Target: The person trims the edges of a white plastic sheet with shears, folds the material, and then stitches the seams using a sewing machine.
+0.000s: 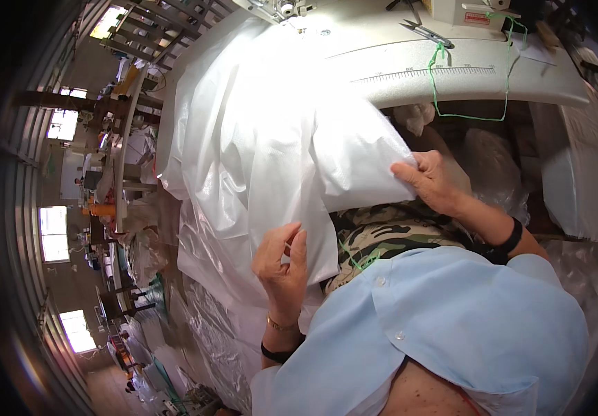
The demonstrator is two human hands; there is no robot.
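Observation:
A large sheet of white, glossy fabric (pixel 264 145) drapes from the white sewing table (pixel 451 76) down over my lap. My left hand (pixel 282 263) pinches the lower edge of the sheet near my knee, thumb and fingers closed on it. My right hand (pixel 429 182) grips the sheet's right corner just below the table's front edge. The fabric hangs taut between both hands. Camouflage trousers show under the sheet.
A sewing machine base (pixel 465 14) stands at the table's back, with small snips (pixel 424 31) and a green thread (pixel 437 90) trailing over the edge. Crumpled clear plastic bags (pixel 500 180) fill the space under the table. More white material lies on the floor at left (pixel 216 340).

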